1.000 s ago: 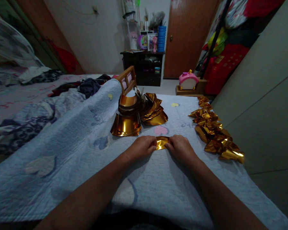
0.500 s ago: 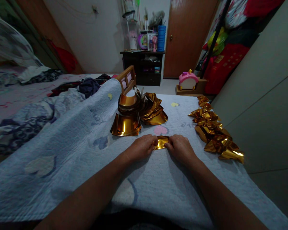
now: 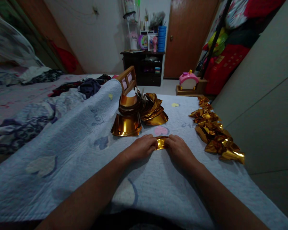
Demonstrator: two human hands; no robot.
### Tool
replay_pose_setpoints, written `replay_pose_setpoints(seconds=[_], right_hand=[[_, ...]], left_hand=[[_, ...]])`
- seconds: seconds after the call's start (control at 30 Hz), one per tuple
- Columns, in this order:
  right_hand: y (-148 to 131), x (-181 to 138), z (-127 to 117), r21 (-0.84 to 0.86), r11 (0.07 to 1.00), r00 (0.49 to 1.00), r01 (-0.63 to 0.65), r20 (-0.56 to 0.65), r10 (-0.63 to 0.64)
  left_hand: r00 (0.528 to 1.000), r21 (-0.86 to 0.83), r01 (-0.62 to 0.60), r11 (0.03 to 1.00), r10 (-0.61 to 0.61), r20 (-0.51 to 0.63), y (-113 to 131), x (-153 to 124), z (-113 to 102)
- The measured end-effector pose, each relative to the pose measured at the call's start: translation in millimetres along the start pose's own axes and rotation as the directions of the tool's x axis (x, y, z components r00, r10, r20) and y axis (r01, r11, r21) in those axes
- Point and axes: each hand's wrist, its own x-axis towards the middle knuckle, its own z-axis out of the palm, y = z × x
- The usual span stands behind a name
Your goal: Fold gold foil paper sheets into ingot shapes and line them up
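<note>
A small piece of shiny gold foil paper point(image 3: 161, 143) is stretched between my two hands, low over the quilt. My left hand point(image 3: 144, 146) is closed on its left end, and my right hand point(image 3: 179, 147) pinches its right end. Parts of both ends are hidden under the fingers. Beyond my left hand lies a fanned stack of flat gold foil sheets point(image 3: 126, 124), with a second bunch point(image 3: 156, 113) beside it. To the right, a row of folded gold foil pieces point(image 3: 212, 131) runs along the bed's edge.
A pale blue quilt point(image 3: 148, 188) covers the surface under my hands. A wooden rail point(image 3: 127, 79) stands at its far end. Rumpled clothes point(image 3: 90, 86) lie to the left. A pink and white toy point(image 3: 188, 80) sits past the far edge, and a pale panel point(image 3: 266, 111) borders the right.
My right hand has shifted slightly left along the gold foil paper, its fingers closing more over the end. My left hand stays nearly in place.
</note>
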Motion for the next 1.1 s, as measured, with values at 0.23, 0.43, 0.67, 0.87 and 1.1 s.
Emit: replay_pose_setpoints(seconds=[0.23, 0.43, 0.67, 0.87, 1.1], right_hand=[[-17.4, 3.2, -2.4, -0.089, 0.991, 0.994, -0.105, -0.001, 0.105], [-30.5, 5.3, -1.1, -0.184, 0.963, 0.98, -0.198, -0.019, 0.198], [-33.0, 4.2, -0.4, -0.19, 0.954, 0.973, -0.232, -0.03, 0.231], [-24.8, 2.0, -4.1, -0.173, 0.948, 0.963, -0.268, -0.04, 0.265], [-2.8, -6.1, -9.2, -0.158, 0.936, 0.949, -0.315, -0.061, 0.309]], left_hand=[[0.999, 0.107, 0.051, 0.993, -0.051, -0.006, 2.5, 1.5, 0.9], [0.993, 0.099, 0.114, 0.989, -0.115, 0.002, 0.3, -0.7, -6.4], [0.99, 0.055, 0.135, 0.989, -0.137, 0.026, 1.5, -0.9, -9.9], [0.989, 0.037, 0.146, 0.989, -0.147, 0.023, 1.2, -1.5, -9.4], [0.991, 0.001, 0.133, 0.991, -0.133, 0.032, -1.4, -2.4, -11.1]])
